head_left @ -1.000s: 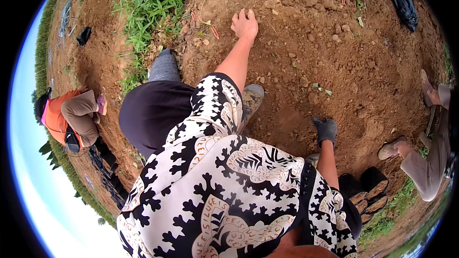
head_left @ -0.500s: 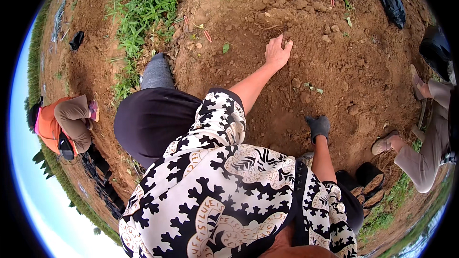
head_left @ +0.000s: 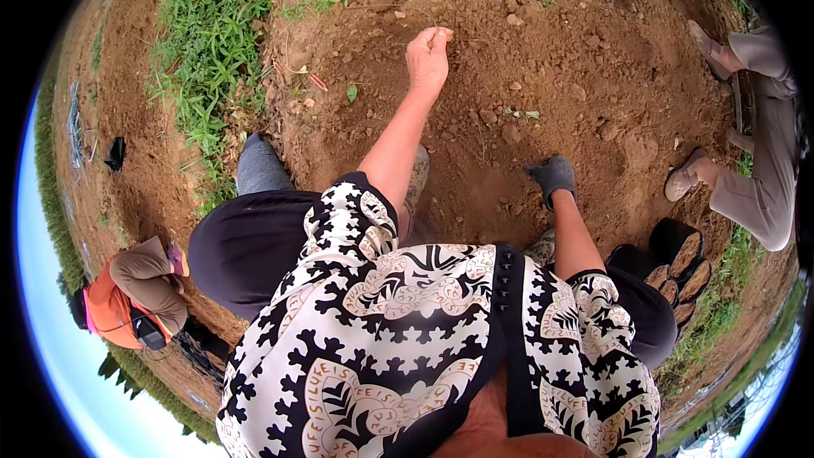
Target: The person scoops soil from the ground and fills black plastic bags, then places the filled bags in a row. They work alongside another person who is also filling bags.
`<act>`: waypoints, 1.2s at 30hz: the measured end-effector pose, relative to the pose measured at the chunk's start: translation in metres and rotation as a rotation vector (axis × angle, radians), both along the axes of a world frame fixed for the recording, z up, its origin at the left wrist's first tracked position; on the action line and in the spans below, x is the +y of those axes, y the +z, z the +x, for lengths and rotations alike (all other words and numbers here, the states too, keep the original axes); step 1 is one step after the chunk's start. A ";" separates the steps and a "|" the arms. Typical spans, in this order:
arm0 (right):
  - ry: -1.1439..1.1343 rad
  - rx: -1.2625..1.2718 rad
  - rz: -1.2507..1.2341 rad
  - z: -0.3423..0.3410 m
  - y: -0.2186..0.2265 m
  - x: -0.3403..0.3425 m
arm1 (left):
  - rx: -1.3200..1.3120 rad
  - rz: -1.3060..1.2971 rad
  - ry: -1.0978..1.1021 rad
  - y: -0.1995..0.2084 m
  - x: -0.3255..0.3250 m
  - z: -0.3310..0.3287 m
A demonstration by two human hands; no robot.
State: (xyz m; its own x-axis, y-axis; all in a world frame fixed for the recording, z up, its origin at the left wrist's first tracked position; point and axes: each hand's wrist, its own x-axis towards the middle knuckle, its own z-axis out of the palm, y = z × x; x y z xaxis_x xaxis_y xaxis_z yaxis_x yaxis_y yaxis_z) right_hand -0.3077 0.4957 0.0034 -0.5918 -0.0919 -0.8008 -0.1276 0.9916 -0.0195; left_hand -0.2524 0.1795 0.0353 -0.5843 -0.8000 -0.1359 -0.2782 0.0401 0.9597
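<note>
My bare left hand is raised over the brown soil, its fingers drawn together in a pinch. A thin pale strand shows beside the fingertips; whether they grip it is unclear. Lower and to the right, my right hand wears a dark grey glove and hangs low over the dirt. One gloved tip points left; the other fingers are hidden beneath the hand. Between my hands lie small clods and a few torn leaves.
Green weeds grow along the left. Soil-filled black pots stand by my right knee. At right is another person's trousered leg; at left a person in orange crouches. A red strip lies on the ground.
My left hand has closed from spread fingers to a pinch. It has moved left and farther out in the picture. The gloved right hand has moved up slightly as the whole view shifted.
</note>
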 end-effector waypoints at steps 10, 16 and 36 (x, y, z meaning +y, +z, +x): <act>0.059 0.115 -0.099 0.005 -0.008 0.014 | -0.087 -0.453 -1.173 0.001 0.101 -0.016; 0.008 0.181 -0.221 0.020 -0.009 0.016 | -0.291 -0.320 -1.039 -0.004 0.123 -0.021; -0.119 0.173 -0.573 0.058 0.146 0.054 | -0.053 -0.512 -0.251 0.269 -0.282 -0.037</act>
State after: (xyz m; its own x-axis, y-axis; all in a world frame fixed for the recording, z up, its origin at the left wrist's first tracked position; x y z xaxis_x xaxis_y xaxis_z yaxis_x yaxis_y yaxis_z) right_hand -0.2493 0.5496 0.1490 -0.7414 -0.4051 -0.5350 -0.0657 0.8373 -0.5428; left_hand -0.2889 -0.1028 0.3044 -0.7681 -0.6088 0.1983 -0.2472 0.5676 0.7853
